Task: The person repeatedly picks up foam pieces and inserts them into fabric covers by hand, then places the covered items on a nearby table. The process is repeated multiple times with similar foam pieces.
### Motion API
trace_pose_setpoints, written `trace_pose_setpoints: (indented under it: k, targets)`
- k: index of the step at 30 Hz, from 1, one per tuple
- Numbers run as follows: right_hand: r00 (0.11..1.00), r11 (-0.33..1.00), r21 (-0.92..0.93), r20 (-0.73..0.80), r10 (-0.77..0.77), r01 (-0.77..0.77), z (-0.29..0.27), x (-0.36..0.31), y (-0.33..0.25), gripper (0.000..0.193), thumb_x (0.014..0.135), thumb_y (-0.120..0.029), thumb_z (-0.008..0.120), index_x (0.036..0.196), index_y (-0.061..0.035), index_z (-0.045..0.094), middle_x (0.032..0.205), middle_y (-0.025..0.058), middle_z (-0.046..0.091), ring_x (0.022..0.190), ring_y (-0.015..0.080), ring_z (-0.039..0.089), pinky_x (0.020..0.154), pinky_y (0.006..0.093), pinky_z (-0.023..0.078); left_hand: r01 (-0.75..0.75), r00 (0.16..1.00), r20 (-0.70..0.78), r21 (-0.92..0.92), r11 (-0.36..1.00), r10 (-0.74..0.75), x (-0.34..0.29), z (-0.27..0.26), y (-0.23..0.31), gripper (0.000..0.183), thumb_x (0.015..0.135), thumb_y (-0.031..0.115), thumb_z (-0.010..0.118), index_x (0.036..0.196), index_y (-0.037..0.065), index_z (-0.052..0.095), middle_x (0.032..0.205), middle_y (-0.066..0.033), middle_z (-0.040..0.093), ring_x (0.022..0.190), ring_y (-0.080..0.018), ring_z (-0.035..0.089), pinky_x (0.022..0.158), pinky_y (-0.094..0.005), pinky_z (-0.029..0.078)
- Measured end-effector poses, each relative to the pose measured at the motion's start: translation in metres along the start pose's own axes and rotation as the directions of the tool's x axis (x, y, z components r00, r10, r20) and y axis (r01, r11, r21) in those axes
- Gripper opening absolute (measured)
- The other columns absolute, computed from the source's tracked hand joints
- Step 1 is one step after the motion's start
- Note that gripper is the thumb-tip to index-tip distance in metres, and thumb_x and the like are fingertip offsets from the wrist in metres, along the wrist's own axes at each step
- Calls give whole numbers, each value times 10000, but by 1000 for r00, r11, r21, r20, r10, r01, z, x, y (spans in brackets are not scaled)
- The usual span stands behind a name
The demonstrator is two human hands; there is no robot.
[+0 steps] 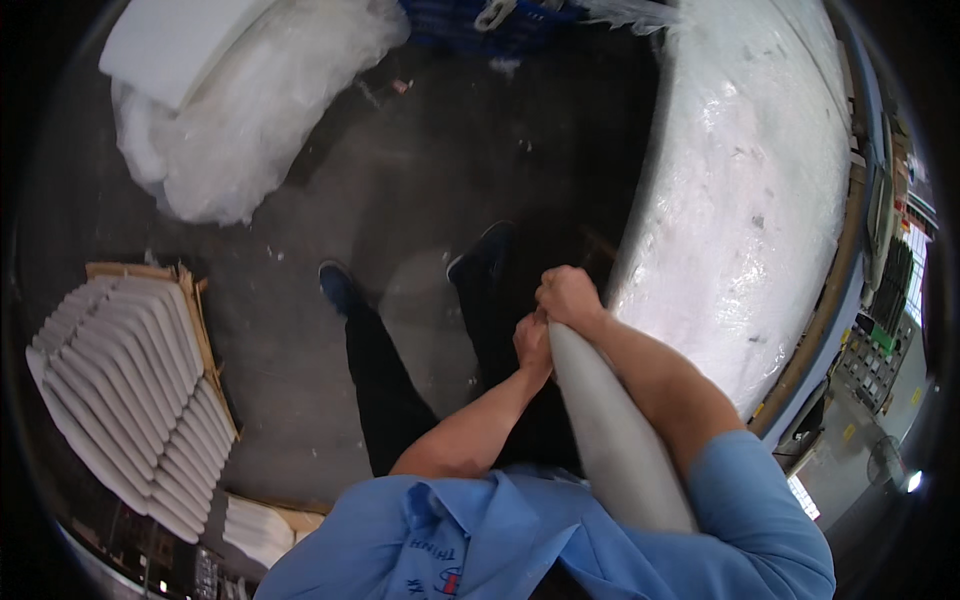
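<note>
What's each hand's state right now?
Right hand: closed on the pale panel's tip.
Left hand: curled beside that tip; grip cannot be told.

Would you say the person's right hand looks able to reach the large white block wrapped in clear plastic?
Probably yes: the right hand is beside the block, with nothing visible between, though it seems to grip the smooth grey panel and may need freeing first.

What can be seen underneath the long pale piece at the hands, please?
Dark trousers show beside the long pale piece, on its left, and the blue shirt at its near end; whatever lies underneath is covered.
</note>
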State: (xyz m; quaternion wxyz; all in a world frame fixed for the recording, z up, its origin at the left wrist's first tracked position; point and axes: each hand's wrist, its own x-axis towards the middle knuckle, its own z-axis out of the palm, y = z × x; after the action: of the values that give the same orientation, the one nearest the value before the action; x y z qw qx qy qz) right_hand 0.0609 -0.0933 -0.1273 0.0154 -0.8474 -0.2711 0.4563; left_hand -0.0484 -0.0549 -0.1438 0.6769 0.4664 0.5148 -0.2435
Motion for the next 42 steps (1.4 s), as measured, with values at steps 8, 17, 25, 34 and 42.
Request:
trace_pose_setpoints:
  k: [8,17,25,34,42]
  targets:
    - [993,995,10,-58,103,-103,-34,13,-32,196,873,-206,634,903,-56,756,946,241,737,954,440,713,917,522,565,-12,997,-71,222,975,29,9,-21,3,603,1018,489,466,1030,-51,735,1074,-295,725,1044,-488,675,885,-530,504]
    - [982,992,123,-186,26,-3,-21,16,-19,192,845,-203,648,784,-33,715,812,255,708,849,458,708,842,540,572,-46,999,19,-25,999,47,12,-17,-1,578,989,490,563,945,-57,744,1016,-266,748,972,-406,723,822,-486,536]
    - [989,986,141,-105,105,-90,-28,26,-18,163,855,-192,657,816,-56,739,868,235,736,885,435,726,851,520,587,-558,829,94,193,807,551,50,-9,-57,442,993,412,593,961,-8,727,943,-141,759,906,-297,723,775,-438,531]
    - [988,975,217,-137,73,-41,-47,14,-11,153,834,-218,689,878,-99,775,884,199,754,884,395,747,832,490,603,-288,958,71,280,916,279,25,-30,5,413,1057,393,537,1093,-1,660,1012,-169,693,950,-304,660,860,-432,502]
    - [992,948,308,-116,-45,79,-48,7,-7,231,847,-239,655,942,-70,781,931,219,760,924,405,751,856,491,597,-790,529,571,61,610,627,-163,-79,125,505,1126,321,273,1187,-26,635,1282,-190,623,1332,-344,514,1174,-434,359]
